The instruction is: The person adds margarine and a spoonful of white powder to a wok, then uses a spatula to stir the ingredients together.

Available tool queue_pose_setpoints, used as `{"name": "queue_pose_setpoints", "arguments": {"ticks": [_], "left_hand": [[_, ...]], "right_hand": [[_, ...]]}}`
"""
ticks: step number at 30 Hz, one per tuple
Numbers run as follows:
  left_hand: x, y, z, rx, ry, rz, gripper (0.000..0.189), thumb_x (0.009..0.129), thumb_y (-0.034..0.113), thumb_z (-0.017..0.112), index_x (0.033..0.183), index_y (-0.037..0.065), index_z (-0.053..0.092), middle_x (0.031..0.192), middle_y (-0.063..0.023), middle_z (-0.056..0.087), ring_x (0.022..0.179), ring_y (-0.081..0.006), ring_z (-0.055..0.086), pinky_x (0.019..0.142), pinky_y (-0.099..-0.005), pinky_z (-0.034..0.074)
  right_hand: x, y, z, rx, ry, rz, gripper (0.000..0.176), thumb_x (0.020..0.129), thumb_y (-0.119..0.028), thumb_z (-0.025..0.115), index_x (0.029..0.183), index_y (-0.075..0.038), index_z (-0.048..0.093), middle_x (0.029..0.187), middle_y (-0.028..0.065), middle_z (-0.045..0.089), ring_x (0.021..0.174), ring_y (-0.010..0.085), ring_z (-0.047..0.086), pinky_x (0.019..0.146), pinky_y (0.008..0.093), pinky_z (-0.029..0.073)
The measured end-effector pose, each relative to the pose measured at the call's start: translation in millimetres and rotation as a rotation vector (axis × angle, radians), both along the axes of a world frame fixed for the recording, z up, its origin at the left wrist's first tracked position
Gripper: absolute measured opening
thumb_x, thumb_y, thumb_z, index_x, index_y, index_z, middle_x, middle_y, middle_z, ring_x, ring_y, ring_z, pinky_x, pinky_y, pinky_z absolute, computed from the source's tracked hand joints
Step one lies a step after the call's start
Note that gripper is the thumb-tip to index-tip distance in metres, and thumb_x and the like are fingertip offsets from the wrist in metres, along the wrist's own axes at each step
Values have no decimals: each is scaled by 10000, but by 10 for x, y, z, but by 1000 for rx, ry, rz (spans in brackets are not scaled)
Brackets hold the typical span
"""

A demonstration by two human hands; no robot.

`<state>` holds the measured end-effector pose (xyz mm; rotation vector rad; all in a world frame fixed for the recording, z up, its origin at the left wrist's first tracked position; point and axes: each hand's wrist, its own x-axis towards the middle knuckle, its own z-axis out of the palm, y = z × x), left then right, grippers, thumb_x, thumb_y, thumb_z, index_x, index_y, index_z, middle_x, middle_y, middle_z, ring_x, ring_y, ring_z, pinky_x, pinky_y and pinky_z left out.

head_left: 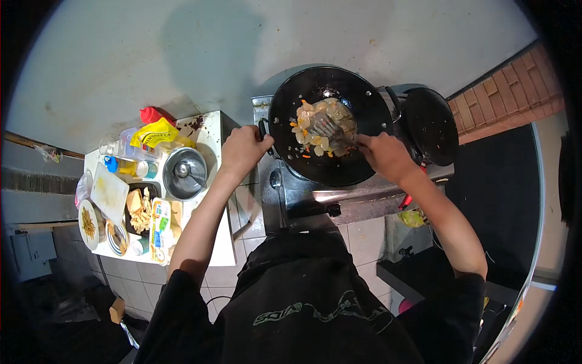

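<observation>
Steel stove (339, 203) fills the middle of the scene, with a white tiled side table (212, 130) to its left. On the stove sits a round black wok (285, 109), and just right of it a second round black pan (430, 124). The left hand (242, 148) has its fingers curled tight around the wok's handle at the near-left rim. The right hand (385, 156) is clamped on the handle of a metal spatula (327, 126), whose blade lies in the pale chopped food (312, 115) flecked with orange, heaped at the wok's centre. On the table stand a steel pot (185, 173) with a ladle, a black tray of pale torn pieces (140, 209), a white cutting board (110, 193), a yellow packet (154, 132) and a red bottle (153, 114).

Cooking looks partway along: the food is in the wok and mixed, yet pale and unbrowned, while the tray's pieces lie outside it. Grey lettering on the person's black shirt (303, 291) and the print on the yellow packet are too distorted to read.
</observation>
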<state>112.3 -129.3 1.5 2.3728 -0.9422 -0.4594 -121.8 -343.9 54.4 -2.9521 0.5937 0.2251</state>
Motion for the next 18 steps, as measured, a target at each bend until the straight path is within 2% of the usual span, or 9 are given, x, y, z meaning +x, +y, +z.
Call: {"name": "queue_pose_setpoints", "arguments": {"ticks": [2,4,8,11,12,14,18], "left_hand": [[-9,31,0,50,30,9,369,789,370,635,765,6,691,764,-230,669,764,-392,665,732,-446,537],[-28,36,-30,-11,-84,2,370,800,327,631,735,-37,661,656,-216,629,651,-372,646,659,-428,516],[-42,-4,-61,1,-120,-5,370,804,333,628,736,-30,664,654,-214,628,657,-377,643,660,-435,517],[-23,-4,-28,12,-88,6,371,803,336,632,721,-25,658,651,-214,628,666,-379,644,656,-442,514],[-40,-3,18,54,-115,5,362,806,332,632,727,-20,658,669,-211,637,682,-380,649,664,-449,519],[-79,2,59,95,-134,10,352,808,327,632,733,-16,657,687,-208,646,698,-380,653,672,-455,523],[-119,-56,44,147,-227,-7,314,837,307,621,811,-5,649,760,-211,665,742,-403,653,700,-480,533]], "right_hand": [[28,-11,-49,53,-40,-54,212,884,-136,571,1055,-115,694,845,239,661,836,417,653,748,491,535],[-29,57,84,123,-28,-69,193,872,-121,589,1031,-90,694,844,235,661,837,417,643,762,483,525],[63,107,27,297,-97,-91,153,860,-93,604,973,-42,694,857,230,663,854,422,628,796,476,507],[124,71,-33,174,-70,-136,147,864,-85,596,963,-33,692,869,233,663,858,422,627,798,472,503],[98,95,-13,177,-70,-130,147,864,-85,596,963,-33,692,869,233,663,858,422,627,798,472,503],[-28,155,61,204,29,-87,216,864,-113,590,1059,-74,673,850,248,661,877,429,640,811,504,526],[106,13,-3,230,-28,-32,265,841,-89,604,1101,-104,656,872,225,668,870,414,652,785,495,538]]}}
